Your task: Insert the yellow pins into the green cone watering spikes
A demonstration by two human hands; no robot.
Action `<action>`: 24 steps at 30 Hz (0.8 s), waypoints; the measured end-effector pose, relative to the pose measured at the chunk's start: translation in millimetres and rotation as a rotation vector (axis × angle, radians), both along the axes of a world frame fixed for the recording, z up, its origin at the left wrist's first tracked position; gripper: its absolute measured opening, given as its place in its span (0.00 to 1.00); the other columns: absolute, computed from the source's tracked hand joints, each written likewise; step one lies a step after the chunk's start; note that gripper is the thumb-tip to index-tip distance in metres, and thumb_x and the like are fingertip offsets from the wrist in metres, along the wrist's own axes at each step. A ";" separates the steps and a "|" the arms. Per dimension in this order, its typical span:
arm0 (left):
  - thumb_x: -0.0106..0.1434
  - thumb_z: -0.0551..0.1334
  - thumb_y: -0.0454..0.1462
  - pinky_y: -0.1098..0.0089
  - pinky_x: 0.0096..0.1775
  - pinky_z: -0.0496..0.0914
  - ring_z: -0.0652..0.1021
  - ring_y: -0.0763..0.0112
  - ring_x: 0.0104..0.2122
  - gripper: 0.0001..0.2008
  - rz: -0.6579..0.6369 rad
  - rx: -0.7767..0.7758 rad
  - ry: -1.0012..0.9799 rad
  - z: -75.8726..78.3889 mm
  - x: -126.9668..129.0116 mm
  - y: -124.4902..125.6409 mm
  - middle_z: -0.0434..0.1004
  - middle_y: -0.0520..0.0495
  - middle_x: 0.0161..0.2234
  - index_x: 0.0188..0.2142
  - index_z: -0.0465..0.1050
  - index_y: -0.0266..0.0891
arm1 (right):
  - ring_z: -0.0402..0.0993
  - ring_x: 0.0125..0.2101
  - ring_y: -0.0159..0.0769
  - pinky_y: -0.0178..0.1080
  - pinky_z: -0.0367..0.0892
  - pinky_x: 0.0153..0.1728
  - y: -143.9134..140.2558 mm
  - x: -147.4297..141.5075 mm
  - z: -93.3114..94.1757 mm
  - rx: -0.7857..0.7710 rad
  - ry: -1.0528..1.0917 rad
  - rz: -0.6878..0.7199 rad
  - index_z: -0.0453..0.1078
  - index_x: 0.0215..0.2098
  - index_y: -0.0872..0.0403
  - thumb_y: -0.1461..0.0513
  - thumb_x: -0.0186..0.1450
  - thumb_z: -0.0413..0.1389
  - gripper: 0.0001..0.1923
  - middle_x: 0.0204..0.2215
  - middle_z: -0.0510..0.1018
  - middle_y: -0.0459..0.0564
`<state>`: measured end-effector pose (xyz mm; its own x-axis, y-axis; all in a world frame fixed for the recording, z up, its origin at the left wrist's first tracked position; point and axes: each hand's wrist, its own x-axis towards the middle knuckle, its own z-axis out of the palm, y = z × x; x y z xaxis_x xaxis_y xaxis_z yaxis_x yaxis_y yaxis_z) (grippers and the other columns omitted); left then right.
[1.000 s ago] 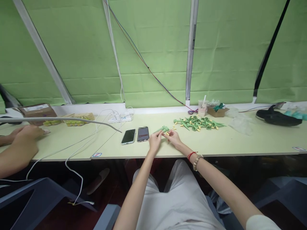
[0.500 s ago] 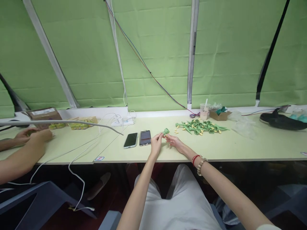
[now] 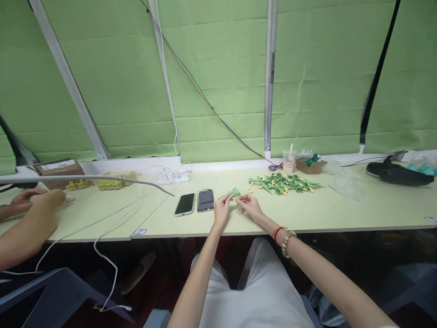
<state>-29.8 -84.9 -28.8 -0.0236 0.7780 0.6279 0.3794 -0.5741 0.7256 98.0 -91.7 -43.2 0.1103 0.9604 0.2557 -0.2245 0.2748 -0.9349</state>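
The grip of the left hand [image 3: 221, 207] is tight on a small green plastic piece [image 3: 235, 192], held at the fingertips just above the desk [image 3: 307, 212]. The right hand [image 3: 250, 205] is right beside it, and its fingers pinch a tiny yellow part [image 3: 241, 197] that sits close to the green piece; whether the two parts touch is too small to tell. Both hands hover near the front edge of the desk, in the middle. To the right of the hands the desk top is bare and wide, so there is a lot of room there. To the left, two phones [image 3: 195, 202] lie flat side by side, just beside the left hand. The green piece is short, with a round open end like a little cup. Behind the hands is a pile of green spikes [image 3: 285, 182] with small yellow bits mixed in, too many to count. Past the pile stand one cup with a straw [image 3: 288, 160] and one small cardboard box [image 3: 310, 165]. Far to the left, another person's two hands [image 3: 39, 200] rest on the desk. White cables [image 3: 112, 207] run across the left part of the desk and hang over its edge.
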 end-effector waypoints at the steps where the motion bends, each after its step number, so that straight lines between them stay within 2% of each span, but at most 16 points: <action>1: 0.59 0.56 0.40 0.67 0.40 0.67 0.76 0.65 0.35 0.12 -0.006 -0.013 -0.031 0.0 -0.8 0.9 0.79 0.45 0.31 0.33 0.78 0.38 | 0.71 0.24 0.32 0.31 0.62 0.17 -0.8 0.2 1.8 -0.021 -0.018 0.042 0.68 0.27 0.55 0.50 0.47 0.63 0.19 0.26 0.75 0.49; 5: 0.57 0.58 0.41 0.66 0.43 0.66 0.76 0.65 0.38 0.13 -0.050 -0.022 -0.094 0.1 -2.3 3.5 0.79 0.44 0.33 0.34 0.77 0.37 | 0.74 0.26 0.33 0.31 0.62 0.17 -2.7 5.2 7.1 -0.100 -0.032 0.243 0.73 0.32 0.56 0.47 0.55 0.56 0.20 0.30 0.77 0.53; 8: 0.57 0.58 0.42 0.66 0.43 0.66 0.76 0.66 0.37 0.13 -0.073 -0.010 -0.094 0.3 -1.3 2.8 0.79 0.44 0.32 0.35 0.77 0.37 | 0.74 0.28 0.31 0.29 0.62 0.21 -2.3 10.5 7.1 -0.099 0.002 0.270 0.73 0.31 0.56 0.49 0.53 0.59 0.19 0.30 0.77 0.52; 10: 0.57 0.59 0.42 0.66 0.42 0.66 0.75 0.66 0.36 0.13 -0.068 -0.010 -0.076 0.4 0.0 1.5 0.79 0.45 0.32 0.35 0.78 0.37 | 0.73 0.28 0.31 0.30 0.61 0.23 -2.1 12.2 5.7 -0.073 -0.015 0.232 0.73 0.30 0.56 0.49 0.50 0.61 0.19 0.28 0.76 0.50; 14: 0.57 0.58 0.40 0.67 0.42 0.66 0.75 0.66 0.38 0.12 -0.035 0.000 0.010 0.0 3.6 -1.7 0.79 0.45 0.36 0.36 0.78 0.39 | 0.69 0.25 0.31 0.33 0.61 0.26 -3.0 10.2 1.5 0.007 -0.051 -0.008 0.68 0.24 0.56 0.52 0.40 0.66 0.20 0.24 0.74 0.46; 16: 0.58 0.57 0.40 0.69 0.41 0.66 0.75 0.67 0.38 0.12 -0.027 0.004 0.102 -0.1 5.6 -3.8 0.79 0.46 0.38 0.36 0.77 0.40 | 0.68 0.25 0.31 0.34 0.61 0.27 -3.4 8.8 -0.4 0.022 -0.049 -0.108 0.65 0.21 0.55 0.53 0.39 0.66 0.20 0.22 0.72 0.45; 18: 0.59 0.55 0.41 0.70 0.37 0.65 0.75 0.68 0.35 0.13 -0.012 0.005 0.202 0.4 6.9 -5.9 0.79 0.47 0.35 0.34 0.78 0.41 | 0.66 0.25 0.31 0.34 0.60 0.27 -3.3 7.7 -1.5 0.022 -0.057 -0.169 0.64 0.20 0.55 0.53 0.40 0.65 0.19 0.21 0.71 0.45; 21: 0.61 0.52 0.42 0.72 0.32 0.63 0.73 0.70 0.30 0.16 0.001 0.012 0.250 1.8 6.1 -7.4 0.78 0.48 0.29 0.29 0.77 0.39 | 0.66 0.25 0.31 0.34 0.60 0.25 -2.6 5.8 -0.5 0.017 -0.073 -0.192 0.66 0.22 0.55 0.54 0.41 0.65 0.17 0.22 0.71 0.46; 24: 0.61 0.52 0.42 0.72 0.31 0.62 0.72 0.72 0.25 0.17 -0.010 -0.003 0.151 3.0 2.8 -5.4 0.77 0.49 0.26 0.27 0.76 0.37 | 0.67 0.24 0.31 0.32 0.57 0.20 -3.2 3.6 3.3 -0.002 -0.096 -0.102 0.70 0.26 0.56 0.51 0.46 0.62 0.18 0.24 0.74 0.49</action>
<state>-27.1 -90.3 -25.8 0.0781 0.7797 0.6213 0.4787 -0.5760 0.6627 101.6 -94.9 -40.0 0.1826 0.9459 0.2682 -0.1051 0.2900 -0.9512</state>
